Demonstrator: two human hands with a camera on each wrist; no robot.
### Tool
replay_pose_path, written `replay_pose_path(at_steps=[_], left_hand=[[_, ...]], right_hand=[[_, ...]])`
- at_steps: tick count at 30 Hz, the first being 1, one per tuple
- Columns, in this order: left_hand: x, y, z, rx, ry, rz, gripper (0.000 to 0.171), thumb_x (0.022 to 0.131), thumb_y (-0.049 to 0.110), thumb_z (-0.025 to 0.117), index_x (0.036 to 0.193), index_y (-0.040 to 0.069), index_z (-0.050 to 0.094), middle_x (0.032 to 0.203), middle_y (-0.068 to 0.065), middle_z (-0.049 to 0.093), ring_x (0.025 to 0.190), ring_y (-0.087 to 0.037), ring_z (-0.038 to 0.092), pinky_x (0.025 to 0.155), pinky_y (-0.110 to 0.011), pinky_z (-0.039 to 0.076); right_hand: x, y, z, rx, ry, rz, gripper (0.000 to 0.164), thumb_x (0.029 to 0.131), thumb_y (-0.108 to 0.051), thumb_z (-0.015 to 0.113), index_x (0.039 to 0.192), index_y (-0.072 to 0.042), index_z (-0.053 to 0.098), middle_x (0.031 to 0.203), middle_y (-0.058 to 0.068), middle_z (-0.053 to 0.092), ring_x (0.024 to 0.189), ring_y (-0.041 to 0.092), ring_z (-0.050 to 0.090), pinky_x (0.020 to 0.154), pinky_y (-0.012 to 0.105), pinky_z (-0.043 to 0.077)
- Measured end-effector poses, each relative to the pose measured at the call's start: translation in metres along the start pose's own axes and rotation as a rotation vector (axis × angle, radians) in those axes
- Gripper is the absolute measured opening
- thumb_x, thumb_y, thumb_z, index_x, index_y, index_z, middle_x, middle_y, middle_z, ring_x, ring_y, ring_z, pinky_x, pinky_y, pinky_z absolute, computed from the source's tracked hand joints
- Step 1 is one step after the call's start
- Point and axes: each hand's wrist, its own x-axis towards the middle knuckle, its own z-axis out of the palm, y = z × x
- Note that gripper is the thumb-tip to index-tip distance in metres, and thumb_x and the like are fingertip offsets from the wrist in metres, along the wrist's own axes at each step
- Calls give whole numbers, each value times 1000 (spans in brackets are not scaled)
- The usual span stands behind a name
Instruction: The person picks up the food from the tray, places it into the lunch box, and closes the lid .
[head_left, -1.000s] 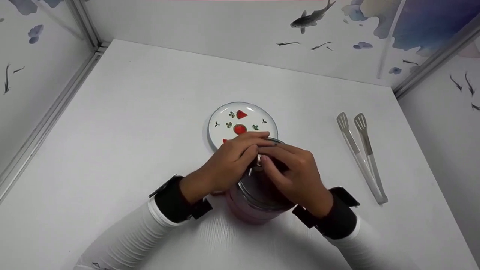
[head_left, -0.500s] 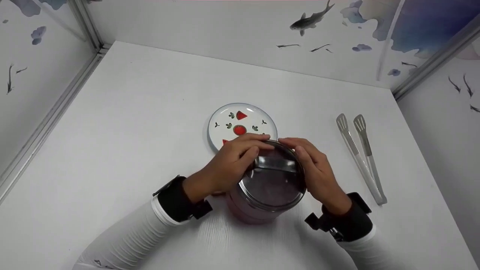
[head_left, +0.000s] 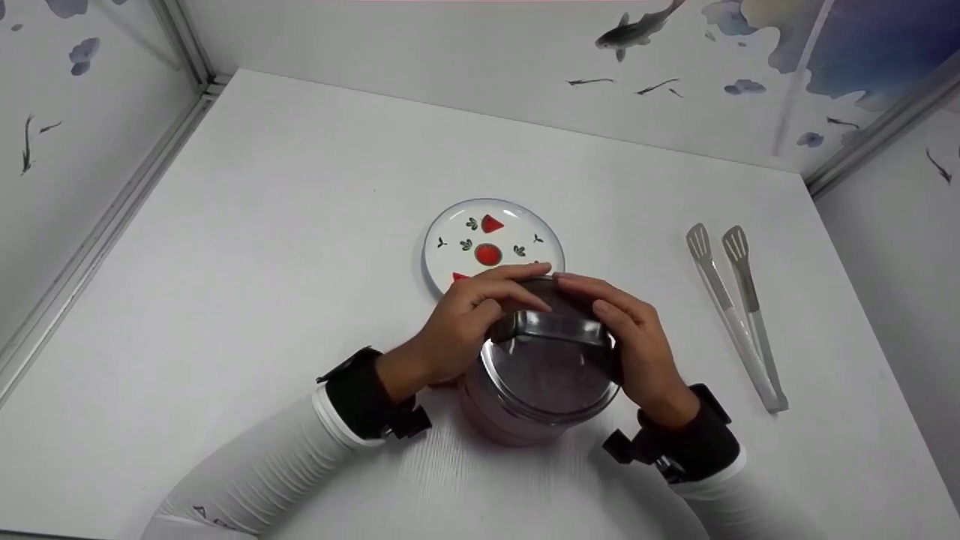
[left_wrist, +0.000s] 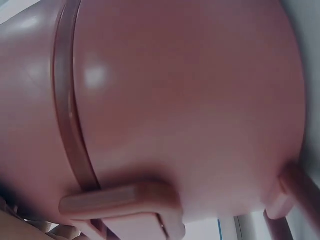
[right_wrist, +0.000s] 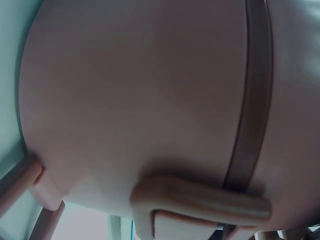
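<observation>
A pink round lunch box (head_left: 510, 427) with a clear, dark-looking lid (head_left: 551, 379) stands upright in front of me. Across the lid runs a shiny carry handle (head_left: 562, 326), raised into a low arch. My left hand (head_left: 457, 322) grips the box's far left side, one bent finger at the handle and another reaching past the rim. On the right, my right hand (head_left: 634, 337) is cupped round the rim, thumb at the lid's edge. Pink side clips (left_wrist: 125, 202) and a dark band show in the left wrist view; a matching clip (right_wrist: 200, 197) shows in the right wrist view.
Behind the lunch box lies a white plate (head_left: 517, 221) with watermelon designs, partly hidden by my left hand. Slotted metal tongs (head_left: 739, 330) lie to the right on the white table (head_left: 300, 225). Panels printed with fish enclose the table at the back and sides.
My right hand has drawn back from the middle of the lid to its right rim, uncovering the handle. The handle now stands higher, and a left finger has bent down toward it.
</observation>
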Motion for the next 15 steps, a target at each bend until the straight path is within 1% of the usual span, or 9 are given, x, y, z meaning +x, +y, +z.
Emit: replay_pose_path(at_steps=[2, 8, 12, 15], left_hand=[[1, 0, 0, -2, 1, -2, 53, 83, 1, 33, 101, 19, 79, 142, 7, 58, 137, -5, 48, 117, -34, 35], [-1, -2, 1, -8, 24, -3, 55, 82, 0, 31, 100, 18, 79, 142, 6, 58, 137, -6, 48, 116, -36, 35], [-2, -5, 3, -41, 57, 14, 54, 80, 0, 30, 98, 14, 79, 140, 4, 61, 136, -9, 50, 115, -35, 36], [-1, -6, 4, -77, 72, 37, 53, 79, 0, 29, 98, 10, 78, 138, 1, 62, 136, -12, 52, 115, -35, 36]], right_hand=[[0, 1, 0, 8, 14, -5, 37, 101, -5, 40, 127, 6, 64, 136, 18, 61, 134, 29, 53, 112, 32, 41], [0, 3, 2, 32, 33, -1, 36, 101, -6, 40, 124, 7, 65, 137, 20, 60, 134, 31, 52, 112, 32, 40], [-2, 5, 4, 64, 48, 7, 37, 100, -5, 39, 122, 8, 65, 137, 20, 60, 134, 32, 52, 112, 34, 40], [-1, 7, 5, 79, 75, 5, 37, 99, -5, 39, 119, 8, 66, 135, 21, 61, 133, 33, 52, 112, 35, 40]])
